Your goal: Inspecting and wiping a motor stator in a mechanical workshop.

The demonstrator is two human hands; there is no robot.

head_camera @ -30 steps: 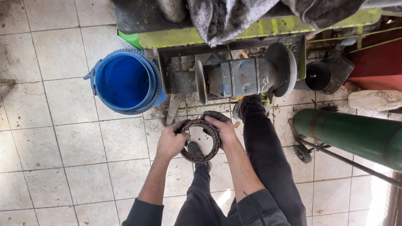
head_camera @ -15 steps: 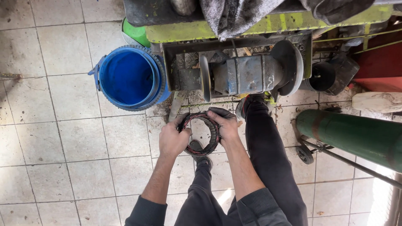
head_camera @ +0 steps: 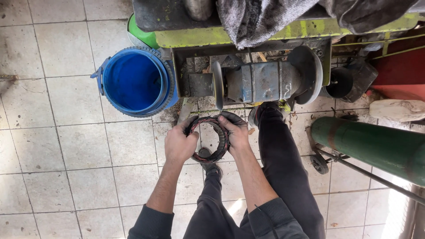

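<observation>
Both hands grip a dark metal ring point(head_camera: 209, 138) wound with reddish wire, held upright over the tiled floor point(head_camera: 66, 146): the left hand point(head_camera: 179, 144) closes its fingers around the ring's left rim, the right hand point(head_camera: 237, 132) clamps the right rim, thumb inside and fingers curled over the outside. Neither hand is spread; each is wrapped firmly on the ring. It hangs just in front of a thin grinding wheel point(head_camera: 218, 90) that stands on the left end of a blue-grey bench motor point(head_camera: 259, 82), with a broader disc point(head_camera: 310, 73) at the motor's right end. By the look of it, the work is at the stage of bringing the ring's top edge up to the wheel; the gap between them seems small, though contact cannot be made out. Meeting the wheel would call for a steady two-handed hold and fingers kept clear of its rim. A blue bucket point(head_camera: 135, 82) stands to the left of the machine, a green gas cylinder point(head_camera: 372, 148) lies at the right, and the person's dark trouser legs point(head_camera: 283, 168) reach toward the machine's base.
</observation>
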